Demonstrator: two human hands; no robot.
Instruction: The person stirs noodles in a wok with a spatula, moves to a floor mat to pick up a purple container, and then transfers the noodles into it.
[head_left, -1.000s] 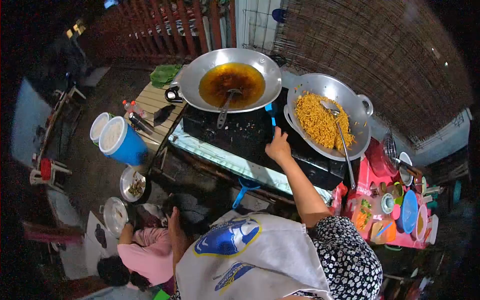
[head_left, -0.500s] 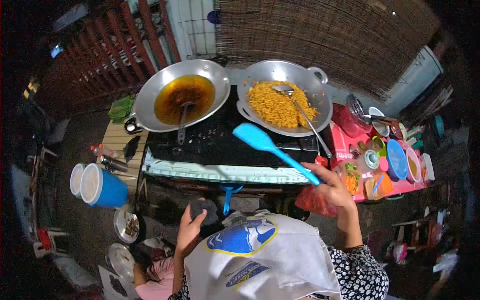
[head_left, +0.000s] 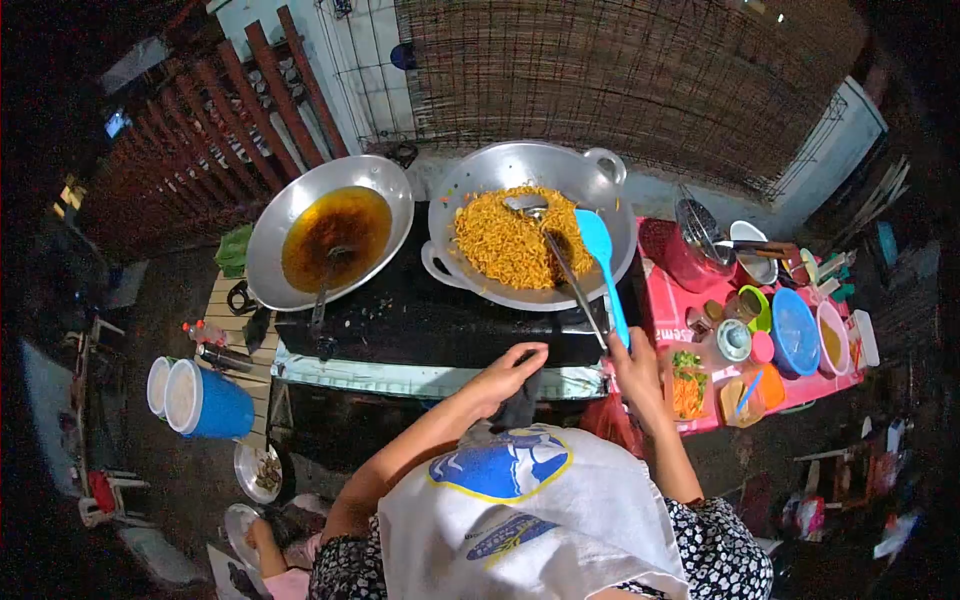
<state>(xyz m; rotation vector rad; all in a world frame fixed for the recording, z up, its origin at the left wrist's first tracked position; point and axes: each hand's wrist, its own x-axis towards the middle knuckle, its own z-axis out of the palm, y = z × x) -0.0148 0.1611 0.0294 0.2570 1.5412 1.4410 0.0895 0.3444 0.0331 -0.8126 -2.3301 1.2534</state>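
Note:
My right hand (head_left: 632, 368) is closed round the handle of a blue spatula (head_left: 600, 247), whose head is raised over the right rim of the right wok (head_left: 622, 225). In that wok lie yellow-orange noodles (head_left: 505, 235) and a metal ladle (head_left: 570, 270), its handle end close to my right hand. My left hand (head_left: 510, 375) is in front of the stove's front edge, with a dark cloth (head_left: 517, 408) hanging below its fingers. The left wok (head_left: 262, 245) holds brownish-yellow oil (head_left: 335, 235) and another metal utensil (head_left: 322, 295).
At the right, a pink table (head_left: 650, 290) bears a blue bowl (head_left: 795, 333), chopped vegetables (head_left: 688, 385), jars and strainers. Blue buckets (head_left: 225, 400) stand at the left. Another person's arm (head_left: 265, 545) shows at the lower left beside metal bowls. A red bag (head_left: 612, 422) hangs in front.
My left hand has moved up and right with the dark cloth, towards my right hand. The spatula has swung upright and right, to the right wok. The view has shifted.

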